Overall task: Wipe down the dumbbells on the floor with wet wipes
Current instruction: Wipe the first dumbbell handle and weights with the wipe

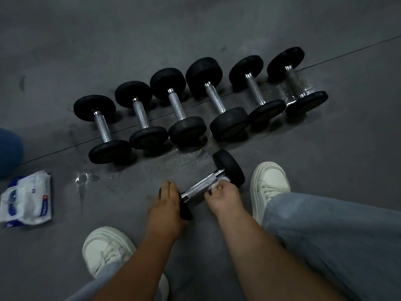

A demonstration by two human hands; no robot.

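Head | dumbbell (198, 187): black heads, chrome handle | wipe (218, 184): white, crumpled

The six rowed dumbbells (178, 105) and the nearest dumbbell (229, 168) are showing black heads and silver knurled handles. The floor (86, 51) is appearing dark grey, the wipe (223, 180) white, the pack (26, 198) white-and-blue, the shoes (271, 181) off-white, the jeans (325, 235) pale blue.

Both bare forearms reach down, each grip on one dumbbell.
The left grip (167, 206) curls over the near head of the dumbbell (196, 189), fingers draped across its top. The right grip (224, 197) holds a crumpled wet wipe (218, 183) against the dumbbell's handle beside its far head, fingers curled. The forearms run side by side, apart.
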